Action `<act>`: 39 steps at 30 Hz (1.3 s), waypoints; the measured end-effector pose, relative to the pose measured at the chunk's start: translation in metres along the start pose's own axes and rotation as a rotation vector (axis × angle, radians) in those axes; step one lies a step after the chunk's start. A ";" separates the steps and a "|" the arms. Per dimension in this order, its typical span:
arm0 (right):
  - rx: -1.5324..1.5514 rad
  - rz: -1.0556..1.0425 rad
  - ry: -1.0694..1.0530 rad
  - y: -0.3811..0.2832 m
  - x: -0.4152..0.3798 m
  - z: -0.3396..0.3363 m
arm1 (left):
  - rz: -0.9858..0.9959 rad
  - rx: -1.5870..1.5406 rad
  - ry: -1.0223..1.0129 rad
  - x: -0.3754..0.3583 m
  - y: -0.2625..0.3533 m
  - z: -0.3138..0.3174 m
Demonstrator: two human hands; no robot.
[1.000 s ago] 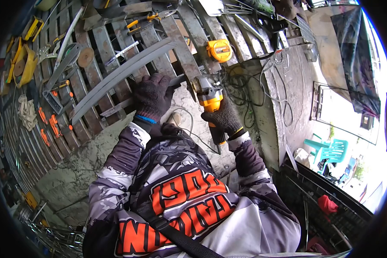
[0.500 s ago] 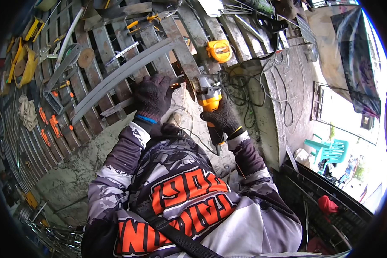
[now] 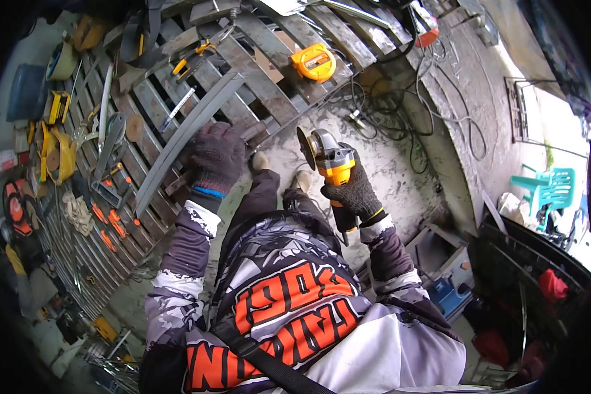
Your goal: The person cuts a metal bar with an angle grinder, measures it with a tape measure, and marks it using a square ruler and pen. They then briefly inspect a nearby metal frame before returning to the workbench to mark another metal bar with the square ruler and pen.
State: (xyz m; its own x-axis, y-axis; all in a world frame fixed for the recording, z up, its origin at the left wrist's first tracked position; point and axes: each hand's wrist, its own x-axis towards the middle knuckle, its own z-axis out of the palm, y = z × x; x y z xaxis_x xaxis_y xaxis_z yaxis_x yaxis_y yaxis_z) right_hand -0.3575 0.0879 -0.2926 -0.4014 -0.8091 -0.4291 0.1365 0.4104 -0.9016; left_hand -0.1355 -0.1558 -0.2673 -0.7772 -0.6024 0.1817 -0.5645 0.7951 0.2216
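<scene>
My right hand (image 3: 356, 193), in a dark knit glove, is wrapped round the body of a yellow and grey angle grinder (image 3: 335, 163). The grinder's disc (image 3: 306, 148) faces left, over the floor and apart from the bench. My left hand (image 3: 215, 157), gloved too, is closed at the edge of the slatted metal bench (image 3: 272, 105); its fingertips and whatever they grip are hidden. Beside that hand a long grey metal bar (image 3: 184, 134) lies slantwise across the slats.
A yellow tape measure (image 3: 315, 63) rests near the bench corner. Yellow-handled pliers (image 3: 194, 59), orange clamps (image 3: 117, 223) and a yellow tape roll (image 3: 60, 156) lie on the slats. Black cables (image 3: 414, 125) coil on the floor at right. A green chair (image 3: 551, 190) stands farther off.
The grinder has moved right, away from the bench edge and my left hand. My left hand has drawn back slightly beside the bar. The view has shifted, showing more floor and my shoes.
</scene>
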 end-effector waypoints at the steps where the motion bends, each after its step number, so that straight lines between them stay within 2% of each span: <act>1: 0.017 0.002 0.008 0.005 -0.002 0.001 | 0.014 0.007 -0.010 0.002 0.001 -0.003; 3: -0.028 -0.050 0.022 0.016 -0.005 0.002 | -0.077 0.011 -0.076 0.003 0.005 -0.010; 8: -0.040 -0.049 0.018 0.027 -0.005 0.003 | -0.037 0.013 -0.036 -0.007 0.000 -0.001; 15: -0.097 0.031 -0.002 -0.001 0.003 0.011 | -0.018 -0.082 -0.050 -0.012 -0.011 0.009; 18: -0.120 -0.021 -0.008 0.013 0.010 0.015 | -0.026 -0.067 -0.123 -0.006 -0.012 0.005; 20: -0.135 -0.034 -0.006 0.025 0.016 0.019 | -0.007 -0.075 -0.102 -0.005 -0.010 0.003; 24: -0.242 -0.024 0.003 0.016 0.020 0.024 | 0.066 -0.042 -0.028 -0.006 -0.005 0.000; 28: -0.249 0.022 -0.009 0.001 0.021 0.025 | -0.016 -0.050 -0.077 0.003 -0.008 -0.007; 36: -0.143 0.010 -0.036 -0.019 0.027 0.030 | 0.035 -0.083 -0.082 -0.003 -0.004 0.000; 39: -0.249 0.041 -0.042 -0.026 0.027 0.030 | 0.004 -0.065 -0.051 -0.005 0.000 0.002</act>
State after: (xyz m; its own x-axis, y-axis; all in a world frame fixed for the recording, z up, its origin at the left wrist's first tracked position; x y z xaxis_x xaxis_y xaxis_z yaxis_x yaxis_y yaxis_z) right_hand -0.3450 0.0429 -0.2823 -0.3615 -0.8043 -0.4717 -0.0778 0.5301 -0.8444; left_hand -0.1320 -0.1530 -0.2702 -0.7937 -0.5934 0.1340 -0.5432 0.7905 0.2829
